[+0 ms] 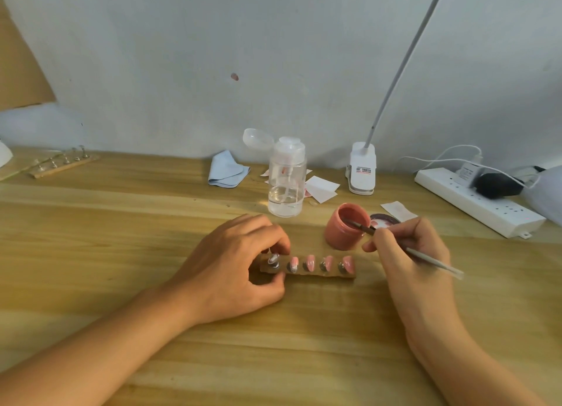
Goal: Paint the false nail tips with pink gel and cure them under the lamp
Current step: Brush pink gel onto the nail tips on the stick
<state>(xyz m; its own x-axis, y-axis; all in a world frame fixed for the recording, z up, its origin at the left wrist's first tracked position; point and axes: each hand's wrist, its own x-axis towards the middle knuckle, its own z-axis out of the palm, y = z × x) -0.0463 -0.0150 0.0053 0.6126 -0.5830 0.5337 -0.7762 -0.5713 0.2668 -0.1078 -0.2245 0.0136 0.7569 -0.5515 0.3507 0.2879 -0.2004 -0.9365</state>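
A wooden strip [316, 273] lies on the table with several false nail tips standing on small holders. The tips to the right [310, 262] are pink; the leftmost tip [273, 258] is clear. My left hand [240, 265] pinches the strip's left end between thumb and fingers. My right hand [407, 253] grips a thin brush [425, 258] like a pen. Its bristle end dips into the open pink gel jar [345, 230] just behind the strip. The jar's lid [384, 221] lies right of the jar.
A clear pump bottle [286, 177] stands behind the hands, with a blue cloth [226, 170] and paper wipes [320, 188] nearby. A clip lamp [362, 168] with a long white neck stands at the back. A power strip [477, 202] lies far right. Another nail strip [62, 162] lies far left.
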